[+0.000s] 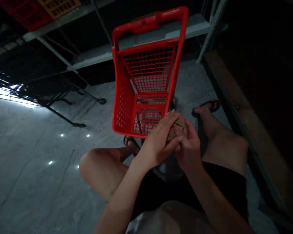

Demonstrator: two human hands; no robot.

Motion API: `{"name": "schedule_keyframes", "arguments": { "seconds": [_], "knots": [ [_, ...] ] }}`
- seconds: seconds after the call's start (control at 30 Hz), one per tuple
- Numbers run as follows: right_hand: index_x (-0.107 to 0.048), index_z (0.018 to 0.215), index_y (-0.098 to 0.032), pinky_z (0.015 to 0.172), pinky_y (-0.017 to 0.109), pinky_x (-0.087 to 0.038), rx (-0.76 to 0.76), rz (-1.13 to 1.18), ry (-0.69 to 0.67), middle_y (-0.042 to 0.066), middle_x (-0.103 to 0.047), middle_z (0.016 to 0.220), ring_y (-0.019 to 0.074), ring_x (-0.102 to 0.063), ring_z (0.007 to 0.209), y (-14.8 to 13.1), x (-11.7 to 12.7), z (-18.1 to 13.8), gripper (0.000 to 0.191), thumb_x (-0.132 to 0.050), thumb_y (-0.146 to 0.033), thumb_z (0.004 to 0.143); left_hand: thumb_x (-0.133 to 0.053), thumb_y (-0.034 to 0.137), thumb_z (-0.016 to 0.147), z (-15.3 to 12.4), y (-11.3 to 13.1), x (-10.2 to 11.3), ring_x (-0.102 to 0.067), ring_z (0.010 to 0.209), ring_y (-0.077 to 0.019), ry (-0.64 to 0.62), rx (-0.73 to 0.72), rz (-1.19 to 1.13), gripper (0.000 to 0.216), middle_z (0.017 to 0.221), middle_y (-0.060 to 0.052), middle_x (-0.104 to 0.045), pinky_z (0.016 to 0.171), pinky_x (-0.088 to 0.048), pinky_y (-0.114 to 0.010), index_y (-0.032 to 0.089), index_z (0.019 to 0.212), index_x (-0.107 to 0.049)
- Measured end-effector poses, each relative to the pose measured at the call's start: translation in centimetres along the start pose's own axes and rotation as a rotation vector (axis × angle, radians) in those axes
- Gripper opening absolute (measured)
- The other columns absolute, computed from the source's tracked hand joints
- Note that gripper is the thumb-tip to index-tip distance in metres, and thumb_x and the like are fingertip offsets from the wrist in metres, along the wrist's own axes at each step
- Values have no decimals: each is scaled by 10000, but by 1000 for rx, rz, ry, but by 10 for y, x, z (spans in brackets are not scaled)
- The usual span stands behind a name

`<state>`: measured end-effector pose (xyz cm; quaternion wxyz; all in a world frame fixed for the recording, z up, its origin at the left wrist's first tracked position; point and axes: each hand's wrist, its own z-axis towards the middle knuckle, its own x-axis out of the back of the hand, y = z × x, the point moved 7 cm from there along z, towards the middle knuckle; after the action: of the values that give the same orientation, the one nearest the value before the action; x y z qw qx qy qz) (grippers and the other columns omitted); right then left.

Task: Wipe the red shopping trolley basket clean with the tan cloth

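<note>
Person sits on the grey tiled floor (39, 156). Left hand (158, 141) and right hand (189, 148) are both curled round a small brown flat cardboard-like piece (178, 126), fingers pinching its edges. It's held over the lap, just in front of the red plastic mesh basket (146, 81).

This looks like a dim shop or its stockroom: a red shopping basket (146, 84) with a pull handle stands on the tiled floor (39, 169), beside grey metal shelves (97, 55) topped with plastic crates (26, 13).
</note>
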<state>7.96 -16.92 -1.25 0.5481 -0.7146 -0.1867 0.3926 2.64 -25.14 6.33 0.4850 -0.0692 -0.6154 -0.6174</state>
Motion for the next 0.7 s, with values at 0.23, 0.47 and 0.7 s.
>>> {"name": "schedule_keyframes", "arguments": {
  "seconds": [0.23,0.47,0.7],
  "knots": [
    [-651,1326,-272,948,462,-620,-44,-112,-338,98,-766,1240,270,-741,1120,-2,-46,8,441,-546,-503,965,-545,153,951,-46,-37,39,-558,1367,-237,237,124,96,677,1440,-141,-547,1199,-461,-408,230,1605,-384],
    [-676,1311,-298,1168,521,-447,564,-893,-508,65,-732,1286,259,-623,1274,-14,-61,0,367,-464,-283,1013,-473,43,821,-100,-91,92,-537,1344,-278,665,430,418,598,1349,-103,-588,1188,-455,-498,285,1341,-639],
    [-548,1429,-326,1264,577,-303,651,-776,-296,63,-665,1402,243,-559,1384,8,-42,1,520,-417,-186,946,-487,166,890,-60,-47,-5,-638,1257,-238,374,289,295,483,1317,-72,-711,1343,-140,-541,225,1358,-591]
  ]
}}
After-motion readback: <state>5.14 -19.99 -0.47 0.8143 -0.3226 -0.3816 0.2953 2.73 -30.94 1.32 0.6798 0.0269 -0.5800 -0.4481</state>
